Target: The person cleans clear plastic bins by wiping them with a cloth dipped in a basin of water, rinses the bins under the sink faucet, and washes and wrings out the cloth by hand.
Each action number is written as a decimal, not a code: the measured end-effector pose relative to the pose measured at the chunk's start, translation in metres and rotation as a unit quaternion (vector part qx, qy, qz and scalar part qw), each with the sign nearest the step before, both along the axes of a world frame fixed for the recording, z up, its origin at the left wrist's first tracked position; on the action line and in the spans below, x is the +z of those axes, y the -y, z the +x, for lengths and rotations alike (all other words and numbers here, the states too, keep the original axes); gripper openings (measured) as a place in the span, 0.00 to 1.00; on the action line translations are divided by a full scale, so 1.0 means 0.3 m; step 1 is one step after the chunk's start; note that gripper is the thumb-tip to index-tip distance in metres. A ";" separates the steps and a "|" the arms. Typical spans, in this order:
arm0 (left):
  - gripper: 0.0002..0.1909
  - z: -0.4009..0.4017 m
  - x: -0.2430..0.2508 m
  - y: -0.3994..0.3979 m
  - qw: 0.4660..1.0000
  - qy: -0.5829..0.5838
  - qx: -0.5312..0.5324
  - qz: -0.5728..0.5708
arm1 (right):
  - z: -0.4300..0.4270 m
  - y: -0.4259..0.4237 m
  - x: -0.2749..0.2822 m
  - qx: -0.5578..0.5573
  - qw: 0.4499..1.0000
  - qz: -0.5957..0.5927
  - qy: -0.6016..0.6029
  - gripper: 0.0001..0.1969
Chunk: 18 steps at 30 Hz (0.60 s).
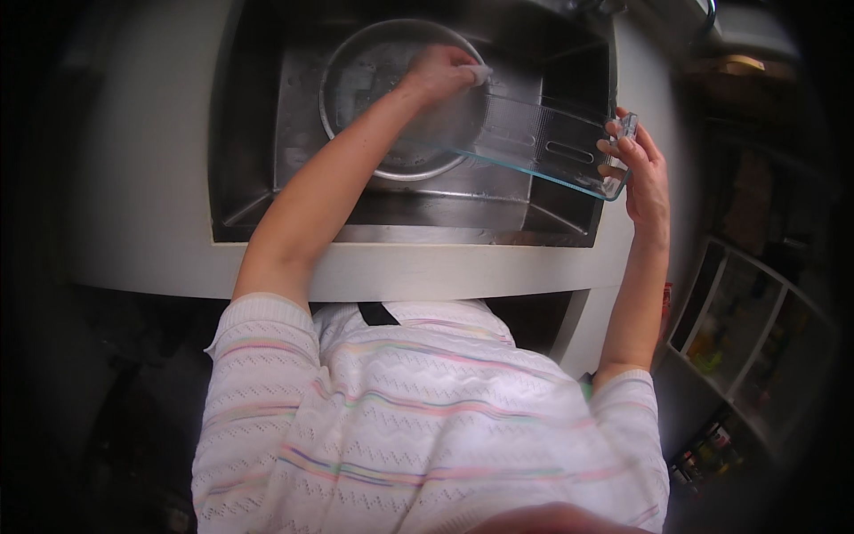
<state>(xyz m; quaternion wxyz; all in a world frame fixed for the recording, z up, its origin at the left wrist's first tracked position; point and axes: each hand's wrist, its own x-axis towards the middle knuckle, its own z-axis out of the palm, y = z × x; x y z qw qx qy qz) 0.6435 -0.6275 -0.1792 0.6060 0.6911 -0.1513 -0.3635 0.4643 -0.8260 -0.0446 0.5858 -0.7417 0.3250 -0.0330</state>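
Note:
Pinched in the fingers of my left hand (440, 75) is a small white cloth or wad (479, 72), beside the far rim of a round metal basin (419, 179). My right hand (642, 175) grips the right end of a clear plastic tray (570, 148), which looks like a refrigerator shelf bin with slots in its wall. The tray slants over the sink, its left end reaching over the basin, where my left forearm and blur partly hide it. The basin sits in the stainless steel sink (300, 100) and seems to hold some water.
A white countertop (400, 267) surrounds the sink, and its front edge lies close against my body. Part of a faucet (600, 5) shows at the top right. On the right stands a framed glass-fronted cabinet (740, 320) with blurred items inside.

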 end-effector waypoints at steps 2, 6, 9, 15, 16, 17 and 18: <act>0.21 0.022 0.030 0.040 0.993 -0.025 -0.006 -0.115 | -0.023 -0.005 -0.006 -0.004 1.000 0.013 -0.004 0.31; 0.31 0.018 0.088 0.028 0.980 0.188 -0.056 -0.032 | -0.063 -0.002 -0.008 -0.026 0.998 0.061 -0.021 0.29; 0.34 0.120 -0.054 -0.148 0.948 0.287 -0.008 0.138 | -0.088 0.012 0.000 -0.034 0.991 0.126 -0.019 0.29; 0.38 0.119 -0.031 -0.430 0.991 0.008 0.123 0.055 | -0.159 0.050 -0.005 -0.015 0.991 0.131 0.011 0.35; 0.39 0.114 -0.070 -0.490 0.989 -0.091 0.114 0.004 | -0.153 0.039 -0.012 0.003 0.991 0.130 0.021 0.37; 0.40 0.108 -0.082 -0.517 0.975 -0.193 0.099 -0.050 | -0.152 0.036 -0.017 0.016 0.992 0.126 0.029 0.39; 0.40 0.105 -0.092 -0.545 0.976 -0.189 0.097 -0.046 | -0.144 0.033 -0.018 0.022 0.990 0.137 0.027 0.43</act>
